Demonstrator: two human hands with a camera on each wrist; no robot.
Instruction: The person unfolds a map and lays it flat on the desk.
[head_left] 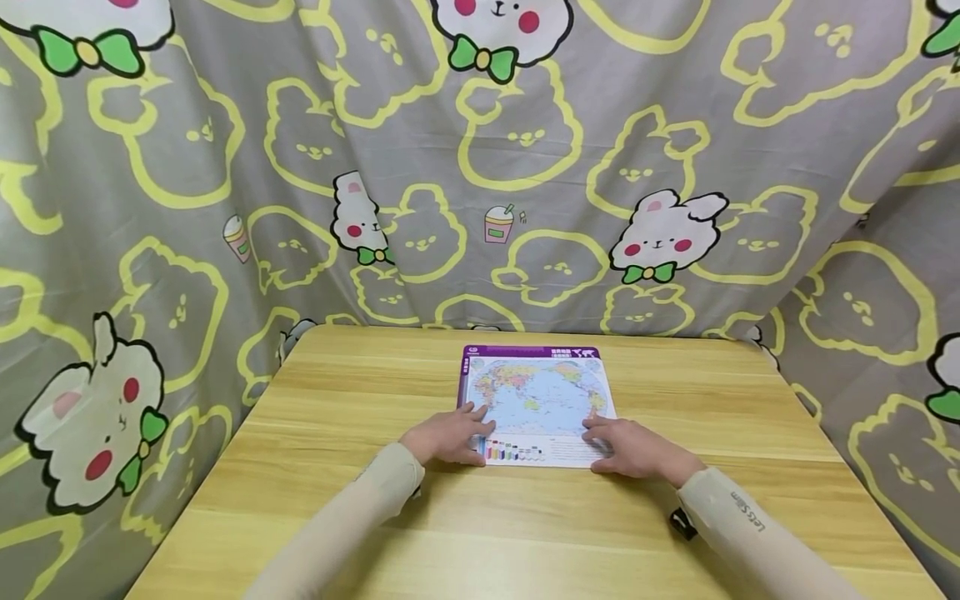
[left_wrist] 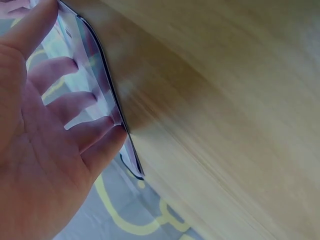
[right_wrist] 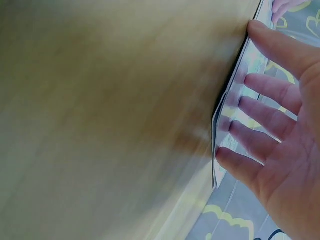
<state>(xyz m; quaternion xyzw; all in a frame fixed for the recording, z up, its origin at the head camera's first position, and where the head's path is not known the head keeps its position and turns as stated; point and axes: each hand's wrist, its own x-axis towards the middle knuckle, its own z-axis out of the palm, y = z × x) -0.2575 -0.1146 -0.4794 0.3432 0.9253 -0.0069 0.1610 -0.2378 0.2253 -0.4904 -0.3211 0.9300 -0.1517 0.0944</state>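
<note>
The left hand [left_wrist: 45, 130] shows its palm, its thumb [left_wrist: 35, 22] and 4 fingers [left_wrist: 52, 72] extended and slightly bent. The fingertips touch the glossy sheet [left_wrist: 70, 42] by its left edge, with the thumb at the near end and the little finger farthest. The ring and little fingers lie close together; the other 2 are spaced apart. A dark rim borders the sheet, which lies on the wooden table [left_wrist: 215, 100]. Grey cloth [left_wrist: 120, 200] with yellow outlines hangs on the far side.

Place: you are in a curtained-off nook, room type unclear
Curtain [head_left: 450, 158]: cartoon-printed, bounding your wood-grain surface [head_left: 540, 533]
</note>
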